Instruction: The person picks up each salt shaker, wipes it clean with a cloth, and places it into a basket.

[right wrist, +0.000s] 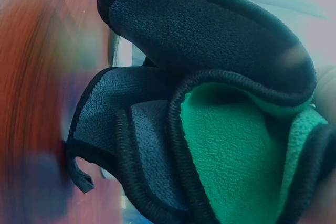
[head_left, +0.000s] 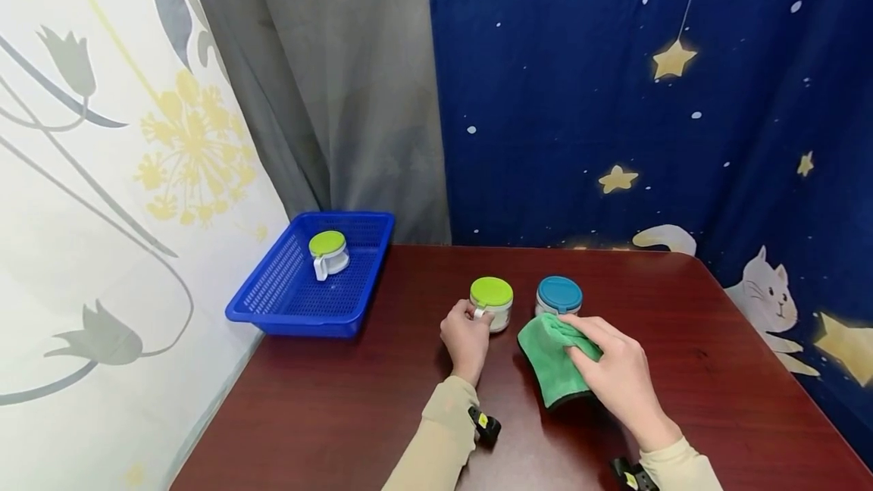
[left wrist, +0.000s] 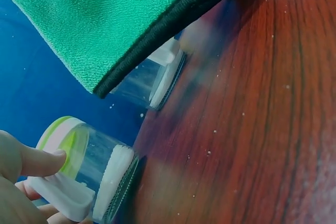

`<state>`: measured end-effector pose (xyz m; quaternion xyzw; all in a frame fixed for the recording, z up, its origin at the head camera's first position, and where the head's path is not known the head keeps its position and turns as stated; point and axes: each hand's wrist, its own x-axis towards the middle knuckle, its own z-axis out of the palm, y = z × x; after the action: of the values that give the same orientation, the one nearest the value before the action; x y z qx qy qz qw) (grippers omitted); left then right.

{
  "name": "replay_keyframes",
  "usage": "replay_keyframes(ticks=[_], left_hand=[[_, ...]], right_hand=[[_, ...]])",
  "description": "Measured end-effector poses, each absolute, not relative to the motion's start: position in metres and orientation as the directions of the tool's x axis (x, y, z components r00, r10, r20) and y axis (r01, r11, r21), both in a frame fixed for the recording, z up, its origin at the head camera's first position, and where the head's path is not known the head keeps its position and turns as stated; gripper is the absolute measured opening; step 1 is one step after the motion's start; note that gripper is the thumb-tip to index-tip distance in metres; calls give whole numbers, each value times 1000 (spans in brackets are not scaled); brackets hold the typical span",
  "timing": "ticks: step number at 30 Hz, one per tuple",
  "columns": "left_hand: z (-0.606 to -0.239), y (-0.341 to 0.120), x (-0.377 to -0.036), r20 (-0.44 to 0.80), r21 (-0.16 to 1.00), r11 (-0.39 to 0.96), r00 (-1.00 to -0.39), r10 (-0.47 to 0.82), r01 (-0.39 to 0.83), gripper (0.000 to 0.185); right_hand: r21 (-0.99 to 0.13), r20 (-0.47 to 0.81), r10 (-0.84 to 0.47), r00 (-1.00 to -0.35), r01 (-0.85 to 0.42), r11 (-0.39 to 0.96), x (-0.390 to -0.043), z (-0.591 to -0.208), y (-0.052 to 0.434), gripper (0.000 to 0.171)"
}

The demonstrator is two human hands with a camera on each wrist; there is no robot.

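Blue basket [head_left: 273, 301] — one green-lidded jar [head_left: 329, 254]

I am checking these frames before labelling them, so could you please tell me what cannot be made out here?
- Blue-lidded jar: the green cloth hides its lower front in the head view and its top in the left wrist view.
- Right hand: the right wrist view shows almost only folded cloth; the table is blurred.
- Green-lidded jar: the left hand covers its handle side.
- Jar in the blue basket: too small to tell its contents.
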<state>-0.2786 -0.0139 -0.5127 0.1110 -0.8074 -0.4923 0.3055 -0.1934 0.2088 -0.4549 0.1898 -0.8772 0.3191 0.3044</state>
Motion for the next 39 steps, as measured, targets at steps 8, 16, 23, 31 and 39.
replay_keyframes(ticks=[8, 16, 23, 31, 39], left_hand=[[-512, -27, -265, 300, 887, 460, -811, -502, 44, 33], [-496, -36, -251, 329, 889, 452, -792, -515, 75, 34], [-482, -39, -239, 376, 884, 445, -781, -498, 142, 35], [-467, -35, -222, 461, 855, 460, -758, -461, 240, 33], [-457, -37, -210, 508, 837, 463, -730, -457, 292, 28]], right_hand=[[-436, 660, -148, -737, -536, 723, -192, -458, 204, 57], [-410, 663, -168, -730, -542, 734, -197, -456, 198, 53], [-395, 680, -197, -706, -579, 713, -201, -444, 179, 56], [-397, 702, -231, -673, -640, 658, -202, -425, 147, 49], [-353, 738, -243, -630, -666, 657, -201, -423, 127, 48]])
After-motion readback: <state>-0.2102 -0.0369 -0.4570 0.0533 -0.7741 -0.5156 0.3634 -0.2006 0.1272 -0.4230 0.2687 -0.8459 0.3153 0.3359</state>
